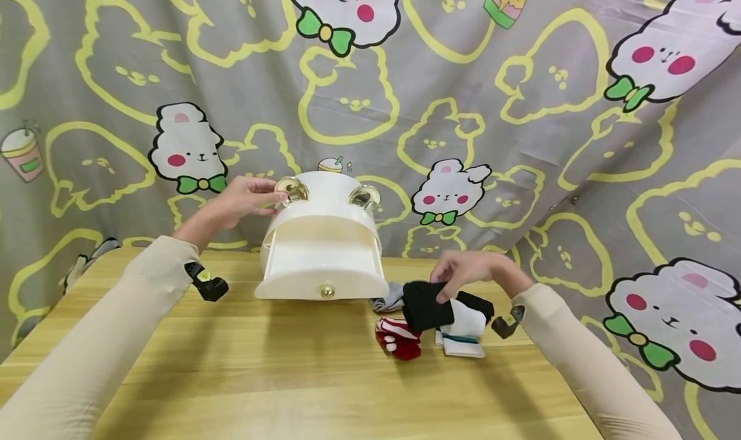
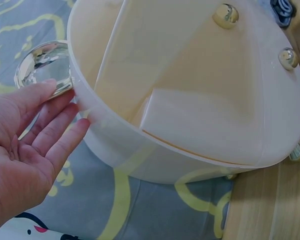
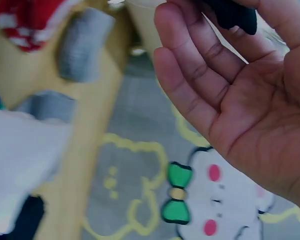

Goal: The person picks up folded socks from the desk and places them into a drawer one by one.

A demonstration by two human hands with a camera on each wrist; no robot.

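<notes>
A white rounded storage box (image 1: 326, 189) with two gold ear-shaped rings stands toward the back of the table. Its upper drawer (image 1: 324, 267), which has a gold knob (image 1: 327, 291), is pulled out. My left hand (image 1: 246, 201) pinches the left gold ear (image 2: 46, 67), thumb in front and fingers behind it. At the right, my right hand (image 1: 466, 273) holds a folded black sock (image 1: 427, 306) between thumb and fingers, raised above other socks. In the right wrist view only an edge of the black sock (image 3: 232, 15) shows.
Beneath and around the right hand lie a red-and-white sock (image 1: 399, 339), a grey sock (image 1: 389, 298), a white sock with a teal stripe (image 1: 466, 327) and another black piece (image 1: 477, 303). A patterned grey curtain (image 1: 359, 86) hangs behind the wooden table (image 1: 278, 382).
</notes>
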